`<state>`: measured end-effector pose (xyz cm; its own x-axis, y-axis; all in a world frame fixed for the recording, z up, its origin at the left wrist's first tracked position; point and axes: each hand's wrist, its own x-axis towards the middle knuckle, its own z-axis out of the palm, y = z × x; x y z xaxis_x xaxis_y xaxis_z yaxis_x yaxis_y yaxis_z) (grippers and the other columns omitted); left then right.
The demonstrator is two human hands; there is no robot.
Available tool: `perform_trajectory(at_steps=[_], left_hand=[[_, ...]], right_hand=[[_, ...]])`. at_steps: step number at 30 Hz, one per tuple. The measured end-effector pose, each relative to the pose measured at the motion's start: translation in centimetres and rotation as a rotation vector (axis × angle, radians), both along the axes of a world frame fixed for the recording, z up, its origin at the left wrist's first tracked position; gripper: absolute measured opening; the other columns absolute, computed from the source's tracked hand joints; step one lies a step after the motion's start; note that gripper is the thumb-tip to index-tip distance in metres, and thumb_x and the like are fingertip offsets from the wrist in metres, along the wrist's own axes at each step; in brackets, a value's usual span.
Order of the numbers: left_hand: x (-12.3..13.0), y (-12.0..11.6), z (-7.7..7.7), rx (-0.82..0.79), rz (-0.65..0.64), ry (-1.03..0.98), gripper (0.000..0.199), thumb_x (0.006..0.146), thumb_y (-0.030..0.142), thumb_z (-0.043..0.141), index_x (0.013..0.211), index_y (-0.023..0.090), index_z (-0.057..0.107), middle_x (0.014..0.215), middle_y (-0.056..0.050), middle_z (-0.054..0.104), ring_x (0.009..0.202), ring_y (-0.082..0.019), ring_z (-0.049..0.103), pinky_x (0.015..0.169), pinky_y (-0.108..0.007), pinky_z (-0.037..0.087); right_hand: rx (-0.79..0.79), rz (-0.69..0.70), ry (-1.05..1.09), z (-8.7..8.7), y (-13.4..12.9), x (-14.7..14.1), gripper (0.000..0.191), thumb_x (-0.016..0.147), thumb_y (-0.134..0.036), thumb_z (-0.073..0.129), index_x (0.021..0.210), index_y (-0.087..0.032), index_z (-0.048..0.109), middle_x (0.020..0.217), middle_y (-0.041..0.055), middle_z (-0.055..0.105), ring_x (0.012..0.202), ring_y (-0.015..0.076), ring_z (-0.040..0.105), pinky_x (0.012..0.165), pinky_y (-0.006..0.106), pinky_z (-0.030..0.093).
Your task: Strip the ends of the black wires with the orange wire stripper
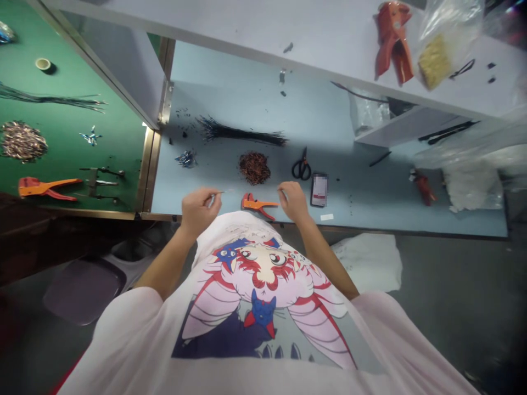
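My left hand point(201, 208) is at the table's front edge, thumb and forefinger pinched on a thin dark wire point(222, 192) that points right. My right hand point(293, 200) is closed in a pinch near the front edge; whatever it holds, if anything, is too small to make out. Between the hands lies an orange-red wire stripper point(258, 204). Behind it sits a round pile of small copper-coloured pieces point(254, 168). Farther back, a bundle of dark wires point(247, 134) stretches sideways. Black-handled scissors point(302, 167) and a phone point(319, 190) lie beyond my right hand.
A pale shelf point(329, 49) crosses above the blue table point(370, 219), bearing a red tool point(394, 44) and bags. A metal-edged divider stands at the left, beside a green table point(123, 192) with another stripper point(49, 188). Plastic bags point(465, 181) lie at the right.
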<state>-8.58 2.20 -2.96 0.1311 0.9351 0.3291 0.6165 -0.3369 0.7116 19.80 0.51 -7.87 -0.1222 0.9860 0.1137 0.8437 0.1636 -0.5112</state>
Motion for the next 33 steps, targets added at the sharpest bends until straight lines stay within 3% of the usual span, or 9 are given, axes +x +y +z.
perform_trajectory(at_steps=[4, 6, 9, 13, 18, 22, 28, 33], left_hand=[[-1.1, 0.4, -0.3, -0.208, 0.039, -0.125, 0.011, 0.077, 0.025, 0.06, 0.075, 0.017, 0.067, 0.05, 0.005, 0.044, 0.048, -0.008, 0.04, 0.052, -0.021, 0.033], [-0.3, 0.3, -0.3, -0.284, 0.012, -0.197, 0.013, 0.077, 0.028, 0.06, 0.075, 0.017, 0.067, 0.051, 0.004, 0.046, 0.049, -0.008, 0.04, 0.052, -0.022, 0.033], [1.3, 0.0, 0.1, -0.32, -0.013, -0.257, 0.015, 0.078, 0.03, 0.06, 0.075, 0.017, 0.067, 0.052, 0.004, 0.048, 0.049, -0.008, 0.04, 0.051, -0.022, 0.033], [2.3, -0.2, 0.9, -0.327, -0.013, -0.299, 0.015, 0.078, 0.029, 0.059, 0.075, 0.016, 0.067, 0.053, 0.003, 0.05, 0.049, -0.008, 0.038, 0.05, -0.021, 0.031], [2.6, -0.2, 1.4, -0.326, -0.031, -0.314, 0.015, 0.078, 0.029, 0.059, 0.075, 0.016, 0.067, 0.055, 0.002, 0.053, 0.05, -0.008, 0.041, 0.051, -0.021, 0.033], [3.5, -0.2, 1.4, -0.309, -0.093, -0.307, 0.014, 0.078, 0.027, 0.059, 0.075, 0.016, 0.067, 0.054, 0.002, 0.054, 0.05, -0.008, 0.041, 0.051, -0.021, 0.033], [4.1, -0.3, 1.2, -0.304, -0.217, -0.252, 0.015, 0.08, 0.025, 0.057, 0.082, 0.017, 0.069, 0.065, -0.001, 0.063, 0.054, -0.009, 0.048, 0.055, -0.021, 0.037], [3.5, -0.4, 0.8, -0.304, -0.282, -0.137, 0.016, 0.081, 0.024, 0.054, 0.079, 0.017, 0.068, 0.067, -0.002, 0.065, 0.06, -0.011, 0.054, 0.059, -0.022, 0.039]], right_hand=[[-0.277, -0.066, -0.118, -3.2, 0.6, 1.5, 0.017, 0.08, -0.018, 0.049, 0.076, -0.017, 0.066, 0.075, 0.0078, 0.062, 0.08, 0.0223, 0.054, 0.077, 0.036, 0.043], [-0.288, -0.062, -0.101, -4.6, 1.7, 0.6, 0.018, 0.078, -0.014, 0.049, 0.076, -0.016, 0.067, 0.074, 0.0076, 0.064, 0.079, 0.022, 0.056, 0.076, 0.035, 0.044], [-0.257, -0.081, -0.069, -5.4, 3.9, -1.3, 0.027, 0.076, -0.009, 0.047, 0.094, -0.012, 0.067, 0.091, 0.0105, 0.067, 0.087, 0.0223, 0.058, 0.083, 0.036, 0.045], [-0.224, -0.05, 0.109, -3.5, 5.1, -3.3, 0.036, 0.076, -0.013, 0.053, 0.111, -0.013, 0.061, 0.108, 0.0117, 0.065, 0.091, 0.0202, 0.059, 0.088, 0.036, 0.045], [-0.441, 0.166, 0.677, 1.6, 2.8, -6.0, 0.037, 0.074, -0.027, 0.065, 0.11, -0.018, 0.06, 0.099, 0.0067, 0.067, 0.085, 0.017, 0.063, 0.072, 0.03, 0.051], [-0.39, 0.072, 0.906, 4.5, 1.1, -7.6, 0.026, 0.076, -0.036, 0.066, 0.097, -0.021, 0.066, 0.085, 0.003, 0.069, 0.076, 0.0157, 0.063, 0.069, 0.029, 0.051], [-0.291, -0.163, 0.962, 5.4, 0.3, -6.9, 0.017, 0.077, -0.036, 0.064, 0.076, -0.019, 0.069, 0.067, 0.0012, 0.066, 0.065, 0.0149, 0.061, 0.066, 0.029, 0.049], [-0.324, -0.258, 1.06, 4.3, 0.2, -6.4, 0.021, 0.073, -0.04, 0.067, 0.07, -0.019, 0.066, 0.06, -0.0005, 0.061, 0.058, 0.0126, 0.055, 0.061, 0.028, 0.046]])
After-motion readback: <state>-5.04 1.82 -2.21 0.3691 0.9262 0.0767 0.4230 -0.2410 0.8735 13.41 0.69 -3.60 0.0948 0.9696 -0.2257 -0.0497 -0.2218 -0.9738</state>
